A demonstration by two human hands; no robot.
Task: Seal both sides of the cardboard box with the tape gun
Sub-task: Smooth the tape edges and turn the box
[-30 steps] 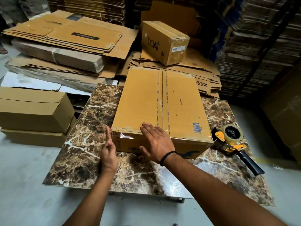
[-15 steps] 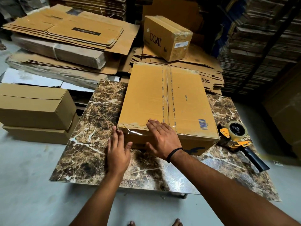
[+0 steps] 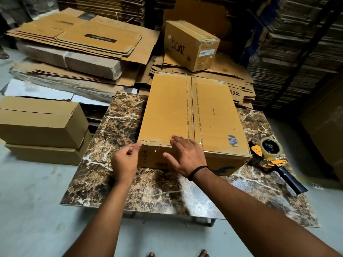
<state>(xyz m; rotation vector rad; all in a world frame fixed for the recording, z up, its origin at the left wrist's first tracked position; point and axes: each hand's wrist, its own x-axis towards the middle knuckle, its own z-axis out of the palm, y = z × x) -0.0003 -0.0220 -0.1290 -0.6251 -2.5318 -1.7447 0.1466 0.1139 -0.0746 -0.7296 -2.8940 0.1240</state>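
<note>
The cardboard box lies flat on the marble-patterned bench, its long side running away from the person, with the two top flaps meeting in a seam down the middle. A blue barcode is printed on the box top near its front right corner, and scraps of old clear tape cling to the torn front edge.

The right hand lies spread and flat over the front edge of the box, fingers on the top face and the thumb down on the front wall; it presses rather than grips. A black band circles that wrist. The left hand is at the box's front left corner, loosely curled, its thumb and forefinger pinched together right at the corner edge; whether they hold a bit of tape or card there cannot be told.

The tape gun lies on the bench just beside the box's front right corner, untouched, its clear roll toward the box and its dark handle pointing away from it.

Behind the box sits a smaller box marked "boat" on flattened cardboard. Two closed cartons are stacked on the floor to the left of the box.
</note>
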